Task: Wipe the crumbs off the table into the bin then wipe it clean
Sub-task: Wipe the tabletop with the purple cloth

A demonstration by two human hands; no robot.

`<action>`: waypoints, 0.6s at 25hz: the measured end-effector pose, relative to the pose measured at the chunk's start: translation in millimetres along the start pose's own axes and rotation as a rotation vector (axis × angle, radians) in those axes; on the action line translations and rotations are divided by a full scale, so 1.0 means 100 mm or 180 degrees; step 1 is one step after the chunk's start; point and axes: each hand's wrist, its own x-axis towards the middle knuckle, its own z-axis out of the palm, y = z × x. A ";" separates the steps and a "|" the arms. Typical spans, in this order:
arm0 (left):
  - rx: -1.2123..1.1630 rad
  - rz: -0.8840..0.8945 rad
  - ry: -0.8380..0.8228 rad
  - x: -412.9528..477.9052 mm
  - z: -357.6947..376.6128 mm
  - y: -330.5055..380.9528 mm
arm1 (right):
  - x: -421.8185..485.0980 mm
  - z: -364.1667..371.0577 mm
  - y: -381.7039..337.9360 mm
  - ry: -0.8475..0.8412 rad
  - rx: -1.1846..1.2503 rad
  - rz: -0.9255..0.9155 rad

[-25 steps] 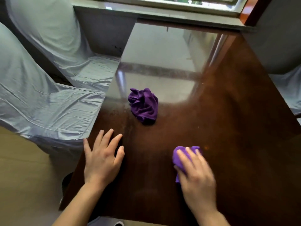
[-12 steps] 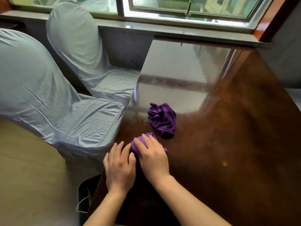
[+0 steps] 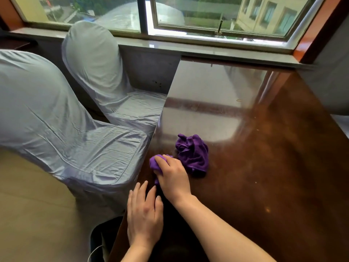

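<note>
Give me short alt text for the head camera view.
A right hand presses a purple cloth onto a glossy brown table near its left edge, the left hand flat beside it. A second crumpled cloth lies just behind.

The left hand [image 3: 144,214] lay flat, palm down, fingers spread slightly. The right hand [image 3: 172,176] reached across just ahead of it, fingers curled downward, forearm angled in from the right.

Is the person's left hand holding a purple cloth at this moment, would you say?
No, the left hand lies flat and empty at the table edge; the right hand presses the purple cloth.
</note>
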 end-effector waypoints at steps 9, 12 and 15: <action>0.0141 0.0086 0.0138 0.05 0.09 -0.07 | 0.66 0.23 0.05 0.0445 -0.0480 0.0454; 0.0294 0.0123 0.0059 0.07 0.10 -0.08 | 0.59 0.22 0.05 0.0302 -0.0515 0.0602; 0.0490 0.0172 -0.0070 0.08 0.11 -0.06 | 0.48 0.19 0.02 0.0025 -0.0773 0.0540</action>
